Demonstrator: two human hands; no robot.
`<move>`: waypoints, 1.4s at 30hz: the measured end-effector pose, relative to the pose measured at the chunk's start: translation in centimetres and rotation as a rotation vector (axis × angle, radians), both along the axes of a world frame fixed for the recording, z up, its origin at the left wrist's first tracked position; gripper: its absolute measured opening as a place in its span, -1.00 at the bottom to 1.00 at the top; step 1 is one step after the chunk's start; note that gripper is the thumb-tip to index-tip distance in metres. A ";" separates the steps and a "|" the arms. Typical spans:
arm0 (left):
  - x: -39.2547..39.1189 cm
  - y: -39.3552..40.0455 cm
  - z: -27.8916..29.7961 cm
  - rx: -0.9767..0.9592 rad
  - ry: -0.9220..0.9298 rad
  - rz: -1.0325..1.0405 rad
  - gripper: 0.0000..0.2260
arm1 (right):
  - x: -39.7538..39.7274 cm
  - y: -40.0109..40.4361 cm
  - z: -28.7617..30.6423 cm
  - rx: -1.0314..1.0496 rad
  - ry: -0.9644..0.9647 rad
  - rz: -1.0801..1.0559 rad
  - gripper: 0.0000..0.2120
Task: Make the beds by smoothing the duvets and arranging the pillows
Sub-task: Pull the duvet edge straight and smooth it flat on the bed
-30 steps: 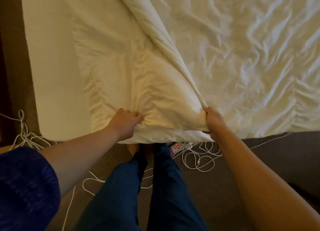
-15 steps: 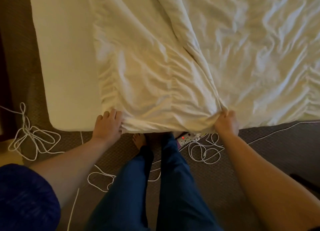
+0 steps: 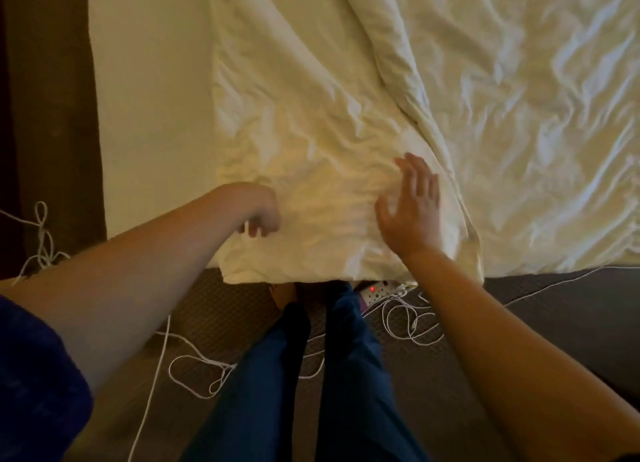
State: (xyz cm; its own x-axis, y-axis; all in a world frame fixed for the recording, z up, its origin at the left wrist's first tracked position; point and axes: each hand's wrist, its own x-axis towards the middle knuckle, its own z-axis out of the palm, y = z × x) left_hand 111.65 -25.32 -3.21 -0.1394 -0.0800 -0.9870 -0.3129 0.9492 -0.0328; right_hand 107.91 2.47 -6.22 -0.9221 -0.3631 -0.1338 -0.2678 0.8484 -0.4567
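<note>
Duvet [image 3: 311, 132]: white, creased; corner lying on bed, edge overhanging toward floor.
Second duvet [image 3: 519, 115]: right side, rumpled, rolled edge meeting first along diagonal seam.
Mattress [image 3: 149, 98]: bare strip at left.
Left hand [image 3: 254, 208]: fingers curled down at duvet's near edge; hold on cloth not discernible.
Right hand [image 3: 410, 207]: flat, fingers spread, nothing gripped, over duvet near seam.
Floor [image 3: 571, 323]: dark carpet.
Cords [image 3: 408, 319]: white, tangled.
Power strip [image 3: 377, 293]: red light lit.
Legs [image 3: 311, 375]: blue trousers.
</note>
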 end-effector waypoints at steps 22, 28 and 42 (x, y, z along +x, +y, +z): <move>1.8 -3.0 -10.6 -0.563 0.730 0.374 -0.13 | -10.9 4.6 -7.7 0.404 -0.224 -0.047 -0.09; 0.2 9.9 -9.4 -0.003 1.056 0.029 -0.27 | -3.6 -1.0 -6.4 0.384 -0.167 0.340 -0.18; 7.1 0.9 -9.2 -0.365 0.826 0.182 -0.21 | -2.5 16.0 -5.0 0.489 -0.278 0.091 -0.15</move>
